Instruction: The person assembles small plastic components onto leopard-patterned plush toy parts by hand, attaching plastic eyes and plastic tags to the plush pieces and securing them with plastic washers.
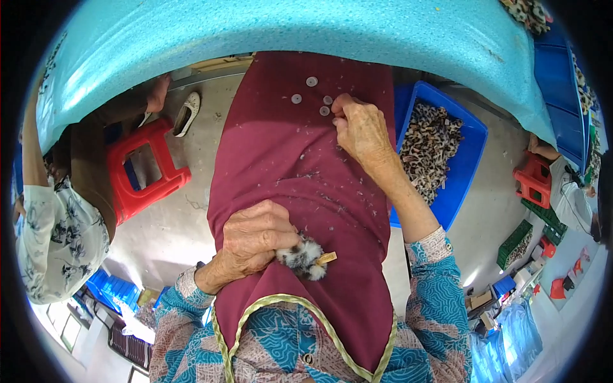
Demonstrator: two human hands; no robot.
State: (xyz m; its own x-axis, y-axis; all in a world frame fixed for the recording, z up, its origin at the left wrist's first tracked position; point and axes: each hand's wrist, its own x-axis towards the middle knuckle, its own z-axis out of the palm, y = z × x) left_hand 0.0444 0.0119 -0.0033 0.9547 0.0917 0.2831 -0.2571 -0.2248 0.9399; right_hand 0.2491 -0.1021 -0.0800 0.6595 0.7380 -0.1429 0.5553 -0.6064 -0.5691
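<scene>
The left hand (254, 236) is clamped on a black-and-white pompom (301, 260), low over the apron (294, 172). The right hand (364, 131) is beside four pale discs (311, 82) on the apron; whether its fingertips are together, or grip anything, cannot be told. Step in hand, as judged: reaching among the discs. The next move appears to call for a fine pinch. The pompom's tab (326, 258) points right, its long axis tilting slightly away from the wearer; the round pompom shows no clear axis.

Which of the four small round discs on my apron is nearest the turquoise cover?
The top disc; the others lie farther down the apron, the left disc to its lower left, two discs by the right hand.
</scene>
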